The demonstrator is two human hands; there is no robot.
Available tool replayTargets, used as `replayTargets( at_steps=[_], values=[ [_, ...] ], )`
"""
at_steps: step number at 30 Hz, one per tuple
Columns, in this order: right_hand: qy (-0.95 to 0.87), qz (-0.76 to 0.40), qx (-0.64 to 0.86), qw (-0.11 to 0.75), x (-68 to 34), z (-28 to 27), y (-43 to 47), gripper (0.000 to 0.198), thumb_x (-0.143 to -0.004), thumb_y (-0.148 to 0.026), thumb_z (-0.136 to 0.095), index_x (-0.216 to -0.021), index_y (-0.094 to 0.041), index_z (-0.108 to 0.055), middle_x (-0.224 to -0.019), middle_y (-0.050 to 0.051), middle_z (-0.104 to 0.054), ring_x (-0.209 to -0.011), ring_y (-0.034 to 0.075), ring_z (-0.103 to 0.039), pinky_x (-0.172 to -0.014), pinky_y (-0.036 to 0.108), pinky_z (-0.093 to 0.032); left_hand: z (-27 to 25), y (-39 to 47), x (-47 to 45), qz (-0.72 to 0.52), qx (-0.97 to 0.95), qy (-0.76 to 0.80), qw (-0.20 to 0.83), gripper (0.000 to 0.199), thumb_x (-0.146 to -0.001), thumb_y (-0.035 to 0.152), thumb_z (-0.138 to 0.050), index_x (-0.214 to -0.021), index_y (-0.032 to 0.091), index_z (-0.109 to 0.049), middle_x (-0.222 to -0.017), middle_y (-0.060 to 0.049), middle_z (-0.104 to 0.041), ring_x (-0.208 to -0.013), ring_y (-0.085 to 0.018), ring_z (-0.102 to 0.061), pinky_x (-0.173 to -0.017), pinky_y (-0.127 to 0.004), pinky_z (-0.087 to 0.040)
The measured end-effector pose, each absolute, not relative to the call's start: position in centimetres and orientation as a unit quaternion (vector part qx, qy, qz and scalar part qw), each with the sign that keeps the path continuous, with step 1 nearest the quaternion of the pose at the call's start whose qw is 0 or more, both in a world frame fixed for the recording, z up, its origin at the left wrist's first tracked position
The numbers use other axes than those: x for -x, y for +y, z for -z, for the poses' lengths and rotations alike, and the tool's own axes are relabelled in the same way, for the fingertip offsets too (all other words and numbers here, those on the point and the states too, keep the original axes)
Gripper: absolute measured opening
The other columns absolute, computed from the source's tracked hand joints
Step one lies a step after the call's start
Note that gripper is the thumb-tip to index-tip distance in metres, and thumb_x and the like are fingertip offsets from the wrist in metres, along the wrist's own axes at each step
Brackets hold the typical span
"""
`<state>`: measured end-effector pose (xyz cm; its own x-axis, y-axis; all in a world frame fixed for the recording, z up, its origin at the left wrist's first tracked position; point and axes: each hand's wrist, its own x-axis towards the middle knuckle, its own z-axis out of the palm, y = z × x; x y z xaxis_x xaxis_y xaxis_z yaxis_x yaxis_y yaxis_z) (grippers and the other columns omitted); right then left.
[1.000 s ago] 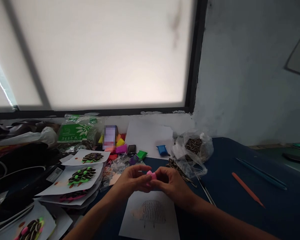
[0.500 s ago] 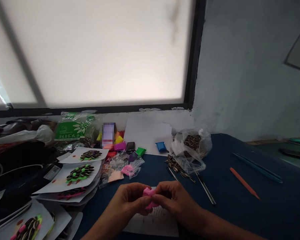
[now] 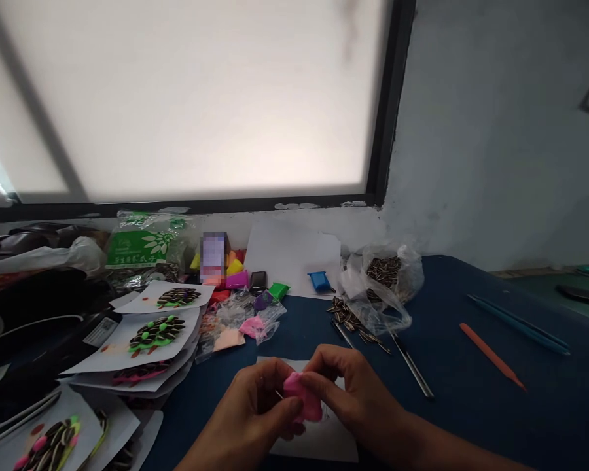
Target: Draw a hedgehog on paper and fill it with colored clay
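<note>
Between my two hands is a lump of soft pink modelling clay (image 3: pixel 307 400), flattened and hanging down a little. My left hand (image 3: pixel 260 409) pinches its left side between thumb and fingers. From the upper right, the thumb and fingertips of my right hand (image 3: pixel 351 389) grip its top edge. Beneath the hands lies a sheet of white paper (image 3: pixel 319 448), partly covered by them; the marks on it are mostly hidden. Just beyond the hands, loose striped sunflower seeds (image 3: pixel 356 324) lie on the dark blue tabletop (image 3: pixel 451 432).
On the left are stacked paper cards (image 3: pixel 122 350) with seed-and-clay pictures. Clay packets, such as a green one (image 3: pixel 279 291) and a blue one (image 3: pixel 319 281), lie at the back. A plastic bag of seeds (image 3: pixel 385 281), a metal tool (image 3: pixel 412 366), an orange tool (image 3: pixel 493 356) and blue tweezers (image 3: pixel 517 324) lie rightward.
The pink clay now shows as a wider, flatter piece below my fingers, where before it was a bunched lump. Both hands still hold it. The view has shifted slightly.
</note>
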<state>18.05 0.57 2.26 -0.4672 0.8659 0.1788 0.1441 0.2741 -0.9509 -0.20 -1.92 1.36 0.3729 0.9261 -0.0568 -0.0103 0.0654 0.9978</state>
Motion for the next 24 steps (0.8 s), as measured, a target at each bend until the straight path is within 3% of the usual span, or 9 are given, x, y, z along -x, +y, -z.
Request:
replayTargets(
  at_steps=[4, 7, 9, 12, 16, 20, 24],
  values=[
    [-0.718, -0.48, 0.339, 0.374, -18.07, -2.08, 0.32, 0.035, -0.091, -0.044, -0.067, -0.072, -0.015, -0.067, -0.067, 0.003, -0.067, -0.063, 0.016, -0.063, -0.062, 0.026, -0.047, -1.52, -2.12, 0.05, -0.354, -0.553, 0.445, 0.609, 0.035, -0.073, 0.033, -0.079, -0.096, 0.016, -0.059, -0.074, -0.002, -0.073, -0.06, -0.016, -0.064, -0.057, -0.025, -0.05],
    [-0.731, -0.473, 0.325, 0.37, -18.02, -1.9, 0.17, 0.031, -0.093, -0.041, -0.066, -0.076, -0.015, -0.068, -0.07, 0.002, -0.068, -0.066, 0.015, -0.063, -0.062, 0.026, -0.047, -1.68, -2.01, -0.13, -0.33, -0.565, 0.453, 0.606, 0.028, -0.072, 0.038, -0.076, -0.078, 0.014, -0.061, -0.07, -0.003, -0.072, -0.054, -0.012, -0.059, -0.052, -0.022, -0.045],
    [-0.725, -0.483, 0.324, 0.369, -17.99, -1.77, 0.13, 0.023, -0.094, -0.038, -0.063, -0.091, -0.016, -0.069, -0.071, 0.001, -0.068, -0.066, 0.015, -0.064, -0.063, 0.026, -0.047, -1.73, -1.9, -0.24, -0.339, -0.558, 0.456, 0.604, 0.03, -0.07, 0.04, -0.078, -0.073, 0.015, -0.06, -0.066, -0.002, -0.07, -0.052, -0.011, -0.057, -0.05, -0.02, -0.042],
    [-0.731, -0.476, 0.316, 0.373, -17.98, -1.71, 0.13, 0.019, -0.097, -0.034, -0.059, -0.104, -0.019, -0.069, -0.07, -0.001, -0.067, -0.065, 0.014, -0.064, -0.064, 0.026, -0.048, -1.76, -1.79, -0.32, -0.352, -0.551, 0.438, 0.617, 0.041, -0.067, 0.051, -0.081, -0.072, 0.016, -0.06, -0.066, -0.001, -0.068, -0.053, -0.012, -0.059, -0.049, -0.02, -0.043],
    [-0.775, -0.402, 0.299, 0.386, -18.09, -1.87, 0.13, 0.021, -0.099, -0.03, -0.057, -0.093, -0.02, -0.075, -0.08, 0.002, -0.064, -0.07, 0.014, -0.062, -0.067, 0.026, -0.048, -1.82, -1.84, -0.24, -0.361, -0.541, 0.417, 0.635, 0.055, -0.066, 0.067, -0.079, -0.072, 0.015, -0.063, -0.069, -0.003, -0.069, -0.056, -0.014, -0.062, -0.051, -0.022, -0.047],
    [-0.787, -0.391, 0.267, 0.395, -18.2, -2.02, 0.0, 0.024, -0.101, -0.031, -0.052, -0.109, -0.023, -0.073, -0.096, 0.005, -0.061, -0.078, 0.014, -0.062, -0.072, 0.028, -0.051, -1.81, -2.02, -0.07, -0.365, -0.559, 0.418, 0.617, 0.056, -0.071, 0.068, -0.076, -0.069, 0.013, -0.068, -0.065, -0.004, -0.068, -0.055, -0.014, -0.061, -0.052, -0.023, -0.048],
    [-0.821, -0.375, 0.243, 0.355, -18.24, -2.35, -0.22, 0.026, -0.102, -0.028, -0.05, -0.112, -0.022, -0.073, -0.103, 0.008, -0.062, -0.089, 0.017, -0.063, -0.081, 0.031, -0.052, -1.57, -2.18, 0.34, -0.372, -0.571, 0.41, 0.606, 0.053, -0.077, 0.066, -0.073, -0.077, 0.013, -0.075, -0.069, -0.006, -0.071, -0.059, -0.016, -0.063, -0.054, -0.023, -0.05]
  ],
)
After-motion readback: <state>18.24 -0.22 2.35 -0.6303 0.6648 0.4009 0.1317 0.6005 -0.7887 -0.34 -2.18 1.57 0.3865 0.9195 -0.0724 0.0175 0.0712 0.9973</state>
